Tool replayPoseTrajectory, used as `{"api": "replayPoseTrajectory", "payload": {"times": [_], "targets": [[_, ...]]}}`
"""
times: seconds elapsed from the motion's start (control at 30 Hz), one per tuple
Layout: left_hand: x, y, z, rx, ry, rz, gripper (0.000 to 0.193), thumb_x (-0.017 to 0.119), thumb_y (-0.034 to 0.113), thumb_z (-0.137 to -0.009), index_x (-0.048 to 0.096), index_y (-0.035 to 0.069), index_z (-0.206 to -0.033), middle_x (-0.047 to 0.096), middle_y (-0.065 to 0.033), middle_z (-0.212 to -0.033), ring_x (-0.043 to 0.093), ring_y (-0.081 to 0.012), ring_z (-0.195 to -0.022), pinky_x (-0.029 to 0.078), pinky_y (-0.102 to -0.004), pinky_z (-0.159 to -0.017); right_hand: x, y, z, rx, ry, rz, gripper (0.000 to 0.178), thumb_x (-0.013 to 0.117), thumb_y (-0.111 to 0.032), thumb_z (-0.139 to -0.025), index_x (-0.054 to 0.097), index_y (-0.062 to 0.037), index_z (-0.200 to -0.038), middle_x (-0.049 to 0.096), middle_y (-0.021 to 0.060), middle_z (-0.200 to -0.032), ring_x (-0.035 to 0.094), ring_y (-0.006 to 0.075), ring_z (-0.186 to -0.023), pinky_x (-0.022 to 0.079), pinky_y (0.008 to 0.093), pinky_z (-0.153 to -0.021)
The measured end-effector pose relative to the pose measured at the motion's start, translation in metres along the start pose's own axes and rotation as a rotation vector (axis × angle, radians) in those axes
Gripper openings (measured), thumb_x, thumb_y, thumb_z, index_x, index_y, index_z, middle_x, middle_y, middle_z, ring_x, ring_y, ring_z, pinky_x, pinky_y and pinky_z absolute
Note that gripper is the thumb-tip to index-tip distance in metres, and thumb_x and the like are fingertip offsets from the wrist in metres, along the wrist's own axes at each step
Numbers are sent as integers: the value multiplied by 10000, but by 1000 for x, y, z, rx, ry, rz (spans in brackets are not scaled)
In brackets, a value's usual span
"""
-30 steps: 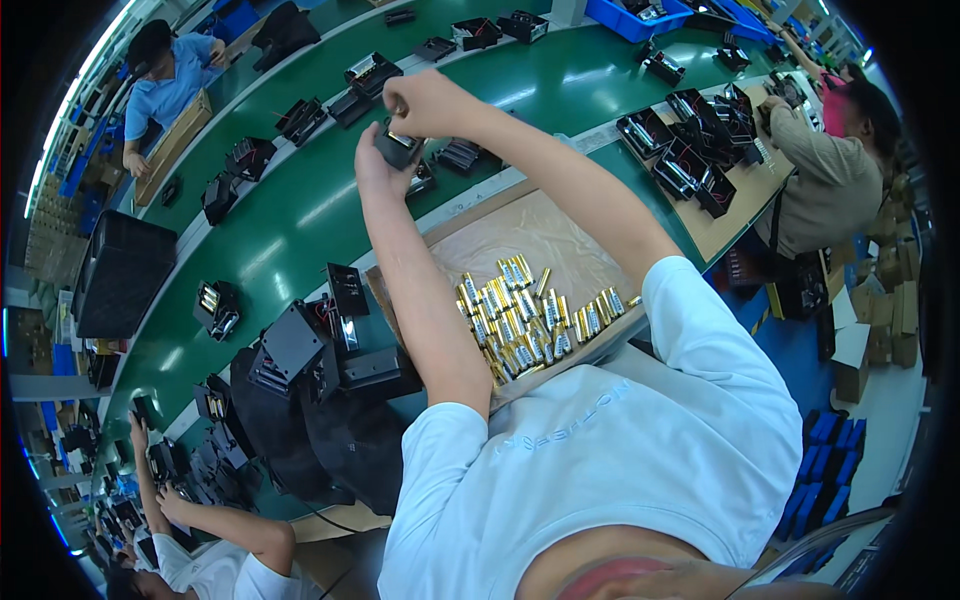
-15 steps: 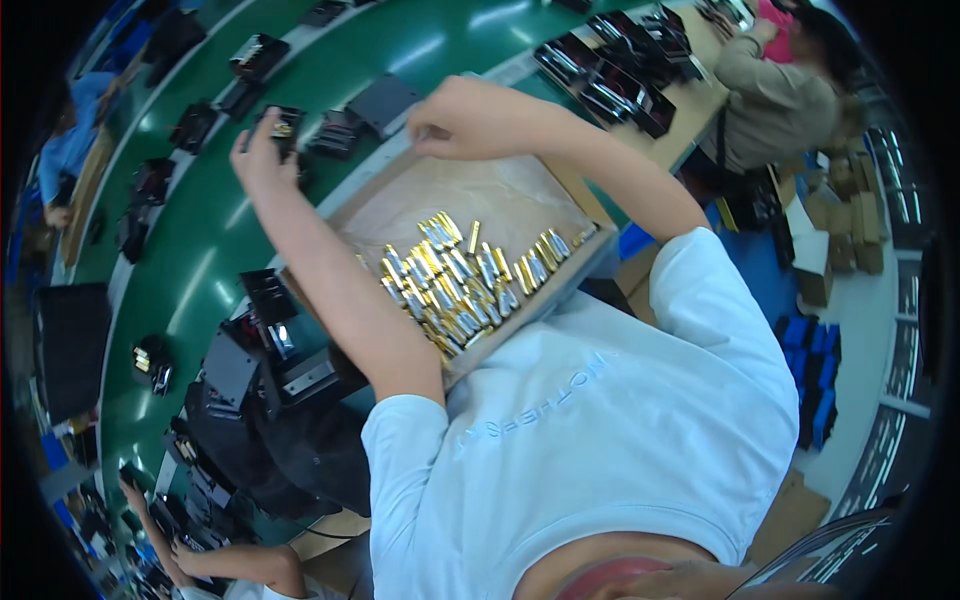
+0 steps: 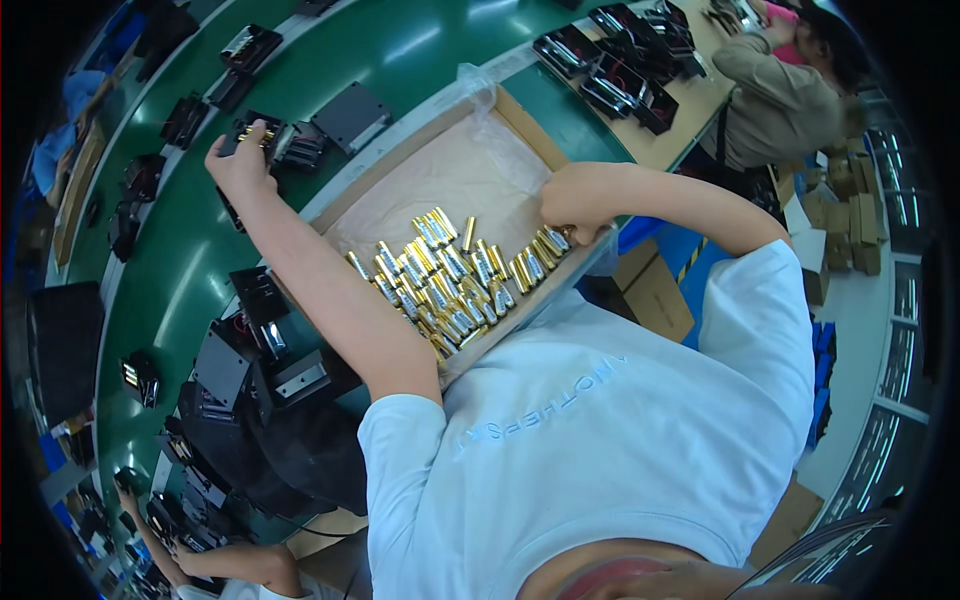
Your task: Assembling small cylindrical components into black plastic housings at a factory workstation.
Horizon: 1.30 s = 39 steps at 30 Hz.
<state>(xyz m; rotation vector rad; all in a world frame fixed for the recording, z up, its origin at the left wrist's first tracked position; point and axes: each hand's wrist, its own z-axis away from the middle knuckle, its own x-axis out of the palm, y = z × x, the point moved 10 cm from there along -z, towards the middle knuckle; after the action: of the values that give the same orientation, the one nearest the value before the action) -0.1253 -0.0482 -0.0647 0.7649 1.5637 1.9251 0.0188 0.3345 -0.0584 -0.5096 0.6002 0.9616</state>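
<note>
Gold-coloured batteries (image 3: 450, 280) lay heaped at the near end of a shallow cardboard tray (image 3: 520, 115) lined with clear plastic, its far half bare. Half a second before, the right hand (image 3: 570, 205) had hovered over the tray's far edge; now it had dropped to the near right corner, fingers clenched among the batteries there. The left hand (image 3: 240, 160) had stayed out past the tray on the green table (image 3: 420, 50), fingers grasping a small black holder (image 3: 262, 133) with gold batteries seated in it. Beyond, more black holders (image 3: 620, 70) crowded a wooden board beside a seated person (image 3: 780, 90).
</note>
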Motion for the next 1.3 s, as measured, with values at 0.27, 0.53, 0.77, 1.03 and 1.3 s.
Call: {"api": "replayPoseTrajectory", "payload": {"times": [0.27, 0.53, 0.77, 1.03, 1.3], "targets": [[-13, 14, 5, 49, 50, -126, 532, 747, 83, -739, 453, 6, -1175, 547, -232, -1085, 615, -292, -898, 539, -361, -752, -222, 22, -37, -337, 1099, -672, 171, 690, -130, -815, 689, -45, -963, 661, 5, -663, 563, 65, -507, 435, 189, -512], [-37, 29, 3, 177, 192, -241, 383, 633, 181, -852, 471, 3, -1149, 562, -231, -1103, 612, -298, -930, 518, -380, -803, -321, -11, -156, -234, 1394, -40, 198, 605, -216, -864, 703, -54, -921, 685, 64, -802, 622, 165, -680, 485, 255, -582], [-58, 57, 38, 196, 293, -552, 310, 527, 142, -898, 447, 1, -1162, 570, -240, -1104, 619, -344, -926, 502, -414, -789, -291, -40, -196, -221, 1227, 11, 299, 597, -332, -835, 694, -49, -844, 644, 136, -905, 569, 299, -743, 471, 416, -648], [-87, 78, 38, 165, 515, -796, 275, 514, 154, -863, 420, 21, -1083, 638, -253, -950, 642, -407, -878, 504, -469, -797, -267, -57, -230, 135, 999, 36, 337, 650, -369, -761, 686, -75, -920, 653, 148, -976, 581, 339, -829, 444, 470, -768], [-91, 84, 40, -50, 549, -1076, 614, 539, 288, -789, 386, -43, -1282, 376, -345, -1296, 401, -461, -1140, 257, -524, -998, -278, 20, -144, -133, 1143, -639, 565, 704, -369, -748, 613, -44, -1201, 669, 109, -993, 622, 257, -883, 488, 340, -786]]}}
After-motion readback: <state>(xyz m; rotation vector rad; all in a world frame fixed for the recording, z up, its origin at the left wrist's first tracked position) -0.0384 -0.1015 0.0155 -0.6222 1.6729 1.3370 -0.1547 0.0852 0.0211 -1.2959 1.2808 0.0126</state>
